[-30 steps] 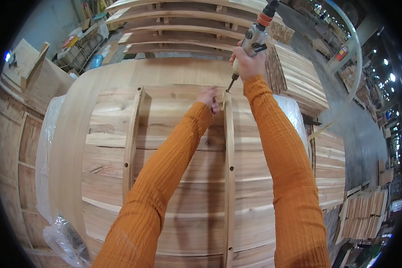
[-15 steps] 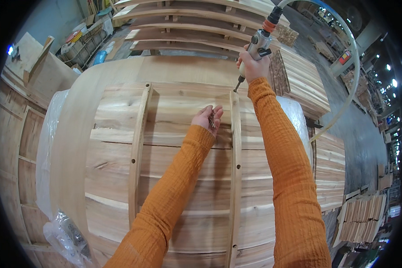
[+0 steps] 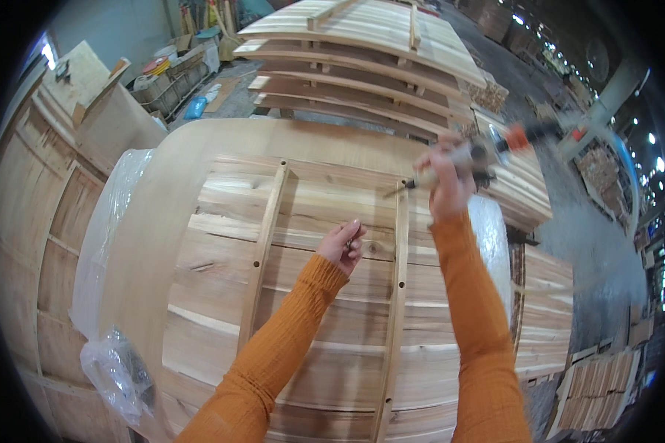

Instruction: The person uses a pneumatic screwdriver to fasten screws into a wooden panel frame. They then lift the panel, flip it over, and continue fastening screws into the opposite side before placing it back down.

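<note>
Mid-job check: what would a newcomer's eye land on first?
Probably the motion-blurred driver with its orange band, in the right hand at upper right, its bit near the right batten. Next, the left hand over the wooden panel, curled around a small dark piece. Then the stacked boards at the top.

At twelve o'clock stands a stack of pale wooden panels (image 3: 362,92), gaps between its layers. A crumpled bright-blue plastic bag (image 3: 196,108) lies at ten o'clock, on the floor. A crumpled clear plastic bag (image 3: 114,369) sits at eight, a brown wooden frame with inset panels (image 3: 22,251) at nine, and a low pile of striped, light-brown boards (image 3: 595,391) at four.
</note>
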`<action>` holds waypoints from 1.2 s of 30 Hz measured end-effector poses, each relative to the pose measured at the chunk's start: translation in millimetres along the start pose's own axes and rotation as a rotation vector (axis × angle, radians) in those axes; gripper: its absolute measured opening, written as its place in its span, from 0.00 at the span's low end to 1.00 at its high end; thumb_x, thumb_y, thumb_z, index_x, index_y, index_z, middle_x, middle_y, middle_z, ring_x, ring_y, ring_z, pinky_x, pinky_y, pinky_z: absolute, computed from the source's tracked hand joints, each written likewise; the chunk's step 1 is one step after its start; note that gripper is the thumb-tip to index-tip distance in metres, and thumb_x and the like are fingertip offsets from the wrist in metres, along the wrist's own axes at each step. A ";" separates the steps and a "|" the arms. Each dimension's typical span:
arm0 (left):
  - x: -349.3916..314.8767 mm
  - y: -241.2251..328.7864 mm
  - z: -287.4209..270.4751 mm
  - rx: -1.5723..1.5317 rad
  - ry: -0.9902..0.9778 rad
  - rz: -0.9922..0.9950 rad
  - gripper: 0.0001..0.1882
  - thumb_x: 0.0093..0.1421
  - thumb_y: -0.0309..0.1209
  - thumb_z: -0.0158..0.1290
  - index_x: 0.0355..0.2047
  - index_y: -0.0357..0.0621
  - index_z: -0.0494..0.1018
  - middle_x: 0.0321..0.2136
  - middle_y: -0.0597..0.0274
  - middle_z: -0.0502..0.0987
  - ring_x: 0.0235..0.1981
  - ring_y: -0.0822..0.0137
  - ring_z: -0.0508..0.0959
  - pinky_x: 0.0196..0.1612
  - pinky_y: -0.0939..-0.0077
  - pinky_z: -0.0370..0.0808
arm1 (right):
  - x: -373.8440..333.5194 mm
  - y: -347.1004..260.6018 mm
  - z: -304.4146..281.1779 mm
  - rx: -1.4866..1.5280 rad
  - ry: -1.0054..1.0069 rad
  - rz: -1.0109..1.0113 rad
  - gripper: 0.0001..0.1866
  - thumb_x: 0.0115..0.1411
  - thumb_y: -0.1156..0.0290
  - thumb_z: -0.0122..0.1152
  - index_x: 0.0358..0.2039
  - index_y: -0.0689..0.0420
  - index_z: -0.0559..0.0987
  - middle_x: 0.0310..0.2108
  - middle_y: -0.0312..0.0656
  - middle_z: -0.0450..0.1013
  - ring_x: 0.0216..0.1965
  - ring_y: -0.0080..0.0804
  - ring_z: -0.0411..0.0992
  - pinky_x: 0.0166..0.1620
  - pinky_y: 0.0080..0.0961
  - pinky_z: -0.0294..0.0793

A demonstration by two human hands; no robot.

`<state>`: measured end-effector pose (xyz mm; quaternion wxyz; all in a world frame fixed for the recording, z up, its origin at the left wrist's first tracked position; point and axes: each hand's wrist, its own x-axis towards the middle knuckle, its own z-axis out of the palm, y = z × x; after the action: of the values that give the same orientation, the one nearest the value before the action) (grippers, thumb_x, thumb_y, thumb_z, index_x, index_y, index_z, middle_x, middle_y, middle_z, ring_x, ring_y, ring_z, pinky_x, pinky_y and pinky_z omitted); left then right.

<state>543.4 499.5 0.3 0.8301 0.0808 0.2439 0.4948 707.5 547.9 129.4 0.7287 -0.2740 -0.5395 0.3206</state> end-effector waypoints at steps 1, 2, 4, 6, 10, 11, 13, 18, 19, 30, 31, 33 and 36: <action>-15.8 1.3 3.7 0.016 0.020 -0.013 0.05 0.57 0.30 0.50 0.28 0.43 0.68 0.22 0.68 0.70 0.17 0.80 0.64 0.16 0.89 0.59 | -20.9 -21.4 4.5 0.059 -0.013 0.000 0.14 0.48 0.74 0.50 0.37 0.64 0.66 0.22 0.39 0.68 0.26 0.24 0.67 0.32 0.21 0.68; -33.2 1.7 5.3 0.016 -0.005 0.001 0.05 0.57 0.30 0.50 0.27 0.42 0.68 0.22 0.68 0.70 0.16 0.80 0.63 0.16 0.89 0.58 | -42.5 -48.9 14.7 0.087 -0.023 0.013 0.16 0.48 0.75 0.48 0.39 0.64 0.63 0.24 0.42 0.67 0.28 0.26 0.67 0.34 0.24 0.69; -74.4 -0.2 6.8 0.026 -0.045 0.026 0.06 0.56 0.30 0.50 0.26 0.41 0.68 0.21 0.68 0.70 0.16 0.81 0.62 0.16 0.90 0.58 | -79.5 -92.2 29.5 0.247 -0.027 0.001 0.19 0.46 0.77 0.45 0.41 0.62 0.60 0.22 0.43 0.66 0.25 0.30 0.66 0.34 0.31 0.70; -118.1 -0.6 8.9 -0.017 -0.056 -0.012 0.06 0.56 0.30 0.50 0.26 0.41 0.69 0.19 0.69 0.68 0.15 0.81 0.60 0.16 0.90 0.56 | -110.5 -132.1 44.6 0.331 0.003 -0.021 0.20 0.45 0.75 0.48 0.41 0.62 0.61 0.21 0.43 0.66 0.23 0.31 0.65 0.32 0.34 0.70; -211.3 -1.8 22.9 -0.058 -0.089 -0.005 0.06 0.57 0.29 0.50 0.25 0.41 0.68 0.17 0.71 0.64 0.14 0.82 0.58 0.15 0.89 0.53 | -172.5 -195.0 70.2 0.372 0.069 -0.019 0.22 0.44 0.69 0.50 0.42 0.58 0.61 0.20 0.39 0.64 0.22 0.29 0.64 0.31 0.33 0.69; -235.3 -1.2 23.0 -0.026 -0.104 -0.004 0.06 0.57 0.29 0.50 0.25 0.42 0.68 0.17 0.71 0.64 0.14 0.82 0.58 0.15 0.89 0.53 | -186.5 -209.1 79.8 0.362 0.097 -0.020 0.23 0.44 0.67 0.50 0.43 0.56 0.62 0.20 0.38 0.64 0.22 0.28 0.64 0.30 0.33 0.68; -277.6 2.4 23.6 0.064 -0.129 0.029 0.05 0.57 0.28 0.50 0.26 0.42 0.67 0.16 0.72 0.61 0.15 0.83 0.59 0.14 0.89 0.52 | -207.7 -238.7 97.6 0.390 0.134 -0.034 0.22 0.45 0.67 0.50 0.43 0.56 0.62 0.20 0.37 0.64 0.22 0.28 0.63 0.30 0.32 0.67; -373.0 9.1 24.9 0.154 -0.074 0.097 0.07 0.57 0.29 0.50 0.23 0.43 0.66 0.15 0.72 0.61 0.13 0.82 0.57 0.13 0.89 0.51 | -265.0 -296.4 139.1 0.458 0.164 -0.081 0.23 0.46 0.66 0.52 0.43 0.57 0.60 0.19 0.38 0.64 0.22 0.30 0.65 0.30 0.34 0.69; -390.5 9.8 22.6 0.145 -0.089 0.097 0.08 0.57 0.29 0.50 0.23 0.42 0.66 0.14 0.72 0.61 0.12 0.81 0.57 0.13 0.89 0.50 | -276.0 -306.1 146.7 0.433 0.154 -0.092 0.22 0.47 0.65 0.50 0.43 0.57 0.60 0.20 0.38 0.63 0.22 0.29 0.64 0.30 0.34 0.68; -520.7 40.4 -24.7 -0.159 0.231 0.301 0.10 0.54 0.34 0.54 0.23 0.43 0.68 0.15 0.68 0.67 0.12 0.80 0.59 0.13 0.88 0.53 | -368.7 -338.9 264.6 0.522 0.042 -0.082 0.20 0.48 0.68 0.52 0.41 0.56 0.61 0.20 0.40 0.65 0.23 0.32 0.66 0.31 0.36 0.68; -530.0 46.0 -28.6 -0.164 0.255 0.327 0.10 0.54 0.35 0.54 0.23 0.43 0.68 0.15 0.68 0.67 0.12 0.80 0.60 0.13 0.87 0.54 | -375.5 -339.0 273.9 0.502 -0.014 -0.095 0.21 0.48 0.67 0.49 0.44 0.57 0.62 0.22 0.39 0.64 0.25 0.30 0.64 0.32 0.36 0.66; -543.9 57.6 -40.3 -0.146 0.263 0.371 0.10 0.54 0.35 0.54 0.23 0.43 0.68 0.16 0.68 0.68 0.12 0.80 0.61 0.13 0.87 0.55 | -383.6 -342.0 294.5 0.513 -0.044 -0.101 0.21 0.48 0.67 0.49 0.43 0.57 0.62 0.22 0.39 0.65 0.25 0.30 0.65 0.32 0.36 0.66; -559.1 70.3 -60.1 -0.083 0.224 0.419 0.10 0.54 0.35 0.55 0.24 0.43 0.68 0.17 0.66 0.70 0.13 0.80 0.62 0.14 0.87 0.57 | -394.0 -340.7 318.1 0.527 -0.029 -0.097 0.20 0.48 0.67 0.51 0.42 0.57 0.61 0.21 0.40 0.65 0.24 0.32 0.66 0.32 0.36 0.67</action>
<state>240.5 46.6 156.3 0.6797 0.0400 0.2916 0.6719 376.2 44.8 227.7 0.7816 -0.0441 -0.4604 0.4185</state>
